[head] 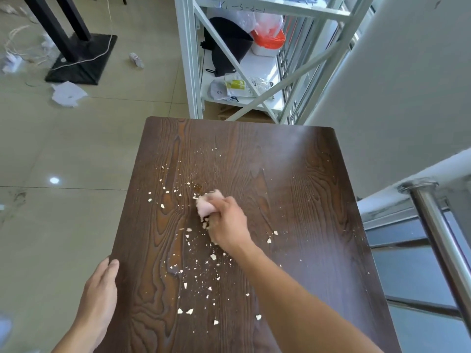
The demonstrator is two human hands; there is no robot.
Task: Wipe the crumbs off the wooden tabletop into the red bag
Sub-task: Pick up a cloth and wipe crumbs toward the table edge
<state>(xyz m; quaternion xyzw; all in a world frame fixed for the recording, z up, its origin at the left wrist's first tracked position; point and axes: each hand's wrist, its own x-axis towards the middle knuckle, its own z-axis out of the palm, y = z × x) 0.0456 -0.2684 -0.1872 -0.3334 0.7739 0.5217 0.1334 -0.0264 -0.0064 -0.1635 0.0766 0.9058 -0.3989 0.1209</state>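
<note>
We see a glossy beige tile floor strewn with paper scraps, a white metal shelf rack beyond the desk's far edge, and a steel railing at right.

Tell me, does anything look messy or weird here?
Yes. Pale crumbs lie scattered over the wooden table, with a small brown sticky-looking spot beside the pink cloth. Crumpled paper and loose cords litter the floor. No red bag is in view.
</note>
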